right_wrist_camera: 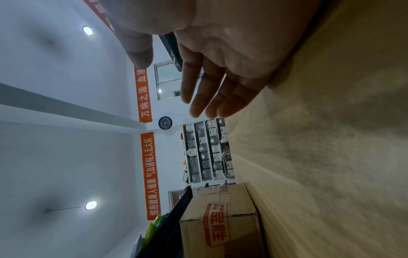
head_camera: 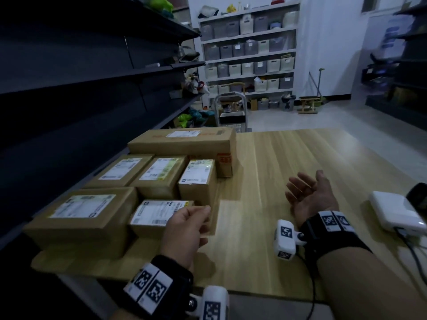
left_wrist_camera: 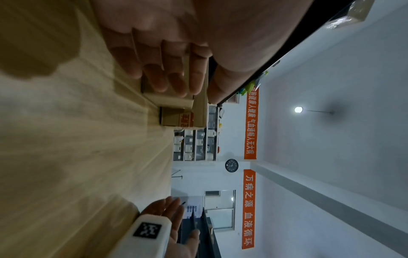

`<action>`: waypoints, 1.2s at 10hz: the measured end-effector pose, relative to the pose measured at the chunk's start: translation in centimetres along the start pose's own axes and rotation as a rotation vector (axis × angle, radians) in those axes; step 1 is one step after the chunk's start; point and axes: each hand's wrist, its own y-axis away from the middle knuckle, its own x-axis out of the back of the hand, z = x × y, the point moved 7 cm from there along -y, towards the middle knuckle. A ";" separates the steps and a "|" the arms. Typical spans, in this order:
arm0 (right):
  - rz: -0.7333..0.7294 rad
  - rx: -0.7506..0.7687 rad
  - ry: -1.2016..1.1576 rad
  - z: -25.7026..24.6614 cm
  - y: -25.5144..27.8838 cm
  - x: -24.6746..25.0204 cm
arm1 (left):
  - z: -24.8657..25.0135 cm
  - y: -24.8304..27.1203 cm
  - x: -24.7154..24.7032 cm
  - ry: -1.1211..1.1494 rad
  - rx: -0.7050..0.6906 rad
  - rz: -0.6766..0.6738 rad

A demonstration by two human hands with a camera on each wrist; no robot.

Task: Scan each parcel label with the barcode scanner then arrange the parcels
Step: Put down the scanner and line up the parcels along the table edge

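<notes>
Left hand (head_camera: 184,227) sits at the right end of the nearest small parcel (head_camera: 157,215), fingers loosely curled, tips at or just off its edge. Head view is motion-blurred there, so contact is unclear; the left wrist view shows the fingers (left_wrist_camera: 167,76) extended along a cardboard face, not wrapped round it. Holding nothing.

Right hand (head_camera: 309,195) is palm-up over the bare table (head_camera: 300,158), well right of the parcels. Fingers spread and relaxed, empty; the right wrist view confirms this, with fingers (right_wrist_camera: 205,90) straight and nothing in the palm.

Parcels are grouped at the table's left edge, labels up:
- small parcel at front right, next to the left hand
- large flat parcel (head_camera: 83,215) touching it on the left
- row of three behind: left (head_camera: 120,169), middle (head_camera: 159,174), and a taller one on the right (head_camera: 198,179)
- long carton (head_camera: 184,142) across the back, red print on its end face.

White device (head_camera: 395,213) with a cable sits at the table's right edge, with a dark object (head_camera: 418,197) just behind it, cut off by the frame. Cannot tell whether either is the scanner.

Dark shelving (head_camera: 92,77) runs along the left. White shelves with bins (head_camera: 249,54) stand at the far wall.
</notes>
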 end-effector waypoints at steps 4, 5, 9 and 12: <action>-0.096 0.006 0.047 6.9 5.2 -3.0 | 5.7 5.5 6.8 -0.053 -0.269 0.234; -0.087 0.013 0.092 7.6 5.5 -3.5 | 8.0 5.1 10.6 -0.001 -0.304 0.352; -0.156 0.065 0.466 14.3 9.3 -8.6 | 9.3 2.4 22.6 -0.051 -0.373 0.653; -0.273 0.122 0.658 14.3 6.7 -9.5 | 8.6 -2.1 27.3 -0.325 -0.228 0.643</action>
